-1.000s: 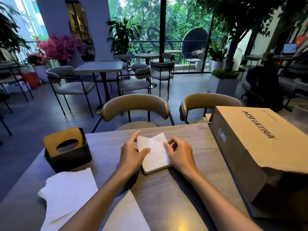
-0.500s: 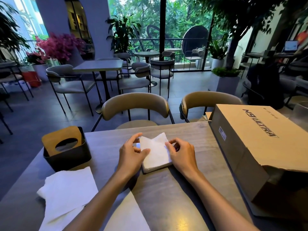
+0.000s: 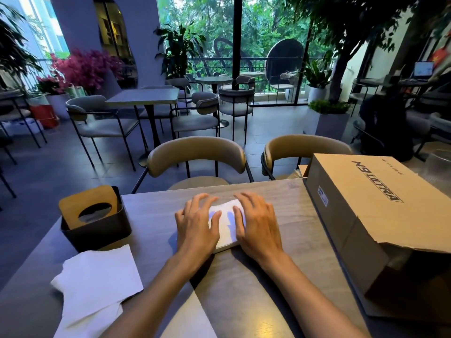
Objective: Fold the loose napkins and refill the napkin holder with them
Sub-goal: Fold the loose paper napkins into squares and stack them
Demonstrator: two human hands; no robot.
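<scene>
— Where's the stack he's folding?

— Middle of the table (image 3: 280,284), a little toward its far edge. The folded napkins (image 3: 227,224) lie flat there, a thick white wad, with both hands on top.

— Gripping it?

— No. The left hand (image 3: 196,226) lies palm down over the wad's left side, fingers spread and nearly straight, pressing. The right hand (image 3: 258,226) does the same on the right side. A strip of white shows between them.

— And the holder?

— The napkin holder (image 3: 95,224) stands by the table's left edge, well apart from the hands: a dark tub with a tan wooden lid (image 3: 89,206) tilted up in it, an oval slot cut through the lid. What's inside I can't tell.

— Any more to fold?

— The loose napkins (image 3: 97,286) lie unfolded at the near left corner, overlapping, just in front of the holder; the left forearm crosses over their near part.

— That carton?

— A cardboard box (image 3: 366,215) along the right edge, printed "N9 ULTRA", its near flap torn open. Two tan chairs (image 3: 195,152) stand at the far edge
</scene>
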